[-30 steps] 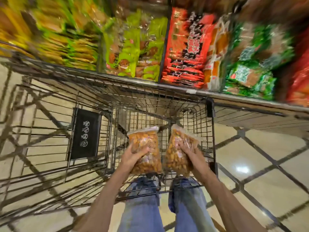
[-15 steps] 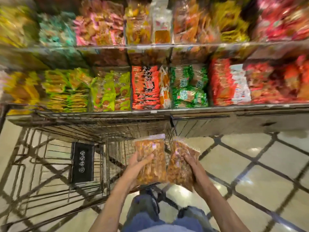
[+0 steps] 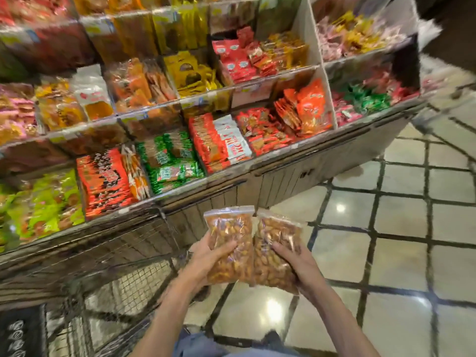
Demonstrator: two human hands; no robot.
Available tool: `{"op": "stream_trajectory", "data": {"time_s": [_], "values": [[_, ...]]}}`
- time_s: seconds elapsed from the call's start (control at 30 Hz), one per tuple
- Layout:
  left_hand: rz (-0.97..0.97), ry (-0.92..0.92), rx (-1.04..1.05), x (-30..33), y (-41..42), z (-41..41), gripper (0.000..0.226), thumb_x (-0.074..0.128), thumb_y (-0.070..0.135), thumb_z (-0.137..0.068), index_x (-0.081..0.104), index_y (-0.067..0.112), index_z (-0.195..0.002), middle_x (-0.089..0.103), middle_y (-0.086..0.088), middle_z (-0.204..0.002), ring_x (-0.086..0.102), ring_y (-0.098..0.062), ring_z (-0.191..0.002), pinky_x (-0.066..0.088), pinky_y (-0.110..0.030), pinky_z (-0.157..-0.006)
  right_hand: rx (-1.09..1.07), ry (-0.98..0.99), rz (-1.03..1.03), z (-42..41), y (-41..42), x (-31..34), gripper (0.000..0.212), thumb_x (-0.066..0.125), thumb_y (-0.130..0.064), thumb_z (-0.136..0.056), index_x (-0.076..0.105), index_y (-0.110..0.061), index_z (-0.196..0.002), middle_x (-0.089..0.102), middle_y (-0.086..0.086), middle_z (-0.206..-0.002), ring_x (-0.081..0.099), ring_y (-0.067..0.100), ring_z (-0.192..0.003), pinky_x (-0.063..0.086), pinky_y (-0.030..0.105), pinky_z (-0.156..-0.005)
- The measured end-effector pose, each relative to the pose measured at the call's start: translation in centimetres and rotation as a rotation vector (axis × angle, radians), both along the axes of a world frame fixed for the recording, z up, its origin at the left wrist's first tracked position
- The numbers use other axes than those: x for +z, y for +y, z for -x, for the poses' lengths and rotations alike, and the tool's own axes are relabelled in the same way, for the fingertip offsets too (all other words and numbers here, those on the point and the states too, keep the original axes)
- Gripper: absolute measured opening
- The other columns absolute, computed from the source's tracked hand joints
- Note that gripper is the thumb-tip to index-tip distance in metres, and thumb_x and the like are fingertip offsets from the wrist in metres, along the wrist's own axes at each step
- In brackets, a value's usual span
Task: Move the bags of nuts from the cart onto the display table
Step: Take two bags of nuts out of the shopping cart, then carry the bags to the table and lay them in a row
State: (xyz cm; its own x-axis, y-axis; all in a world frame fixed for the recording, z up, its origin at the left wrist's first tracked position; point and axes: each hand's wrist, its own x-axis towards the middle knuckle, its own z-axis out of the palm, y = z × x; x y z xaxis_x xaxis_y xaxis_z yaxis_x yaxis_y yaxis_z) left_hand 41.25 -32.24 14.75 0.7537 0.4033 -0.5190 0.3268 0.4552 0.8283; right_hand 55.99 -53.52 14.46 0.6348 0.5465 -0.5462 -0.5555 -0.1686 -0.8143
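- Left hand (image 3: 206,261): curled round the lower half of the left bag of nuts (image 3: 230,244), thumb across the front, fingers behind; bare forearm runs down to the bottom edge.
- Right hand (image 3: 300,266): curled round the lower half of the right bag of nuts (image 3: 277,251), fingers lying over the front of the plastic, palm at the bag's right edge.
- Left bag of nuts: clear zip-top plastic, filled with orange-brown nuts, held upright in the air, seal strip at the top; its right edge touches the other bag.
- Right bag of nuts: same clear plastic and filling, tilted slightly to the right, held beside the first. Both bags sit above the tiled floor, just right of the cart and in front of the display table's lower edge, resting on neither.
- Cart (image 3: 123,279): dark wire mesh, lower left of view, its basket rim running along the front of the display; a black panel (image 3: 20,333) with white round symbols at the bottom left corner. Contents cannot be made out through the blur.
- Display table (image 3: 283,179): tiered, with white dividers forming compartments and a ribbed wooden front. Lowest tier, left to right: lime-green packets (image 3: 43,207), red-and-black packets (image 3: 103,181), green packets (image 3: 167,163), red-and-white packets (image 3: 219,143), orange-red packets (image 3: 304,109), mixed red and green packets (image 3: 365,99).
- Upper tiers: yellow, orange, pink and red packets; labels blurred.
- Floor (image 3: 386,228): glossy pale tiles with dark lines, light reflections on it.
- Blue trousers (image 3: 201,343): at the bottom edge.
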Motion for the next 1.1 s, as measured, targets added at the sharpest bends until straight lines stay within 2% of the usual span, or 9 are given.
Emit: {"op": "stream_trajectory", "data": {"time_s": [0.1, 0.2, 0.37, 0.57, 0.63, 0.73, 0.83, 0.93, 1.1], "values": [[-0.028, -0.031, -0.095, 0.3, -4.2, -5.9, 0.084, 0.100, 0.038, -0.063, 0.061, 0.028, -0.138, 0.076, -0.006, -0.127, 0.074, -0.032, -0.116, 0.055, -0.060, -0.103, -0.094, -0.037, -0.016, -3.4, -5.9, 0.5, 0.079, 0.099, -0.036, -0.074, 0.061, -0.022, -0.142, 0.078, 0.008, -0.128, 0.076, 0.033, -0.117, 0.057, 0.059, -0.106], [-0.024, -0.062, -0.202, 1.1, -8.5, -11.7, 0.082, 0.099, 0.042, -0.063, 0.062, 0.031, -0.135, 0.076, -0.006, -0.127, 0.073, -0.031, -0.117, 0.055, -0.057, -0.104, -0.236, -0.073, -0.009, -6.1, -11.6, 1.5, 0.057, 0.091, -0.026, -0.084, 0.064, -0.025, -0.135, 0.081, 0.003, -0.122, 0.078, 0.027, -0.113, 0.059, 0.052, -0.104], [-0.045, -0.090, -0.382, 2.0, -15.4, -21.2, 0.061, 0.095, 0.029, -0.075, 0.066, 0.025, -0.128, 0.076, -0.010, -0.127, 0.073, -0.031, -0.116, 0.055, -0.050, -0.104, -0.502, -0.060, 0.018, -9.7, -20.2, 2.2, 0.053, 0.087, -0.036, -0.085, 0.063, -0.028, -0.132, 0.082, 0.003, -0.118, 0.079, 0.028, -0.110, 0.059, 0.055, -0.105], [-0.121, -0.100, -0.666, 1.1, -22.8, -33.5, 0.056, 0.096, 0.024, -0.075, 0.067, 0.027, -0.122, 0.079, -0.007, -0.119, 0.076, -0.023, -0.108, 0.062, -0.038, -0.089, -0.757, -0.111, 0.031, -15.2, -28.4, 1.6, 0.073, 0.093, -0.047, -0.076, 0.062, -0.027, -0.139, 0.080, 0.005, -0.123, 0.078, 0.029, -0.112, 0.058, 0.057, -0.105], [-0.125, -0.102, -0.763, 0.9, -25.2, -37.9, 0.058, 0.096, 0.027, -0.074, 0.066, 0.029, -0.123, 0.079, -0.006, -0.120, 0.076, -0.023, -0.109, 0.061, -0.041, -0.094, -0.838, -0.131, 0.034, -17.6, -30.5, 1.4, 0.074, 0.095, -0.048, -0.075, 0.063, -0.029, -0.138, 0.080, 0.004, -0.124, 0.078, 0.028, -0.113, 0.057, 0.057, -0.106], [-0.137, -0.112, -0.916, 1.0, -28.6, -44.7, 0.064, 0.094, 0.036, -0.076, 0.063, 0.032, -0.131, 0.079, 0.002, -0.120, 0.076, -0.018, -0.109, 0.059, -0.045, -0.099, -0.939, -0.141, 0.059, -21.8, -32.8, 1.7, 0.061, 0.091, -0.037, -0.082, 0.064, -0.027, -0.136, 0.081, 0.003, -0.120, 0.080, 0.028, -0.106, 0.064, 0.048, -0.093], [-0.135, -0.105, -1.016, 1.6, -31.9, -51.4, 0.059, 0.092, 0.037, -0.077, 0.061, 0.038, -0.127, 0.079, 0.007, -0.115, 0.078, -0.010, -0.099, 0.062, -0.034, -0.087, -1.034, -0.142, 0.079, -25.8, -34.8, 2.5, 0.055, 0.086, -0.031, -0.088, 0.063, -0.027, -0.137, 0.082, 0.002, -0.118, 0.081, 0.027, -0.103, 0.065, 0.044, -0.088], [-0.120, -0.110, -1.128, 2.0, -35.2, -57.5, 0.069, 0.095, 0.043, -0.073, 0.061, 0.037, -0.132, 0.078, 0.005, -0.121, 0.077, -0.016, -0.107, 0.061, -0.045, -0.097, -1.105, -0.145, 0.097, -29.8, -36.8, 3.1, 0.061, 0.089, -0.037, -0.084, 0.061, -0.029, -0.139, 0.081, 0.000, -0.121, 0.080, 0.026, -0.107, 0.061, 0.052, -0.100], [-0.096, -0.145, -1.275, 2.5, -40.5, -66.0, 0.068, 0.092, 0.039, -0.076, 0.059, 0.035, -0.135, 0.077, 0.006, -0.122, 0.076, -0.016, -0.109, 0.059, -0.048, -0.101, -1.214, -0.152, 0.124, -35.9, -40.5, 2.6, 0.088, 0.097, -0.054, -0.069, 0.057, -0.031, -0.144, 0.078, -0.001, -0.128, 0.079, 0.024, -0.111, 0.062, 0.051, -0.100]]}}
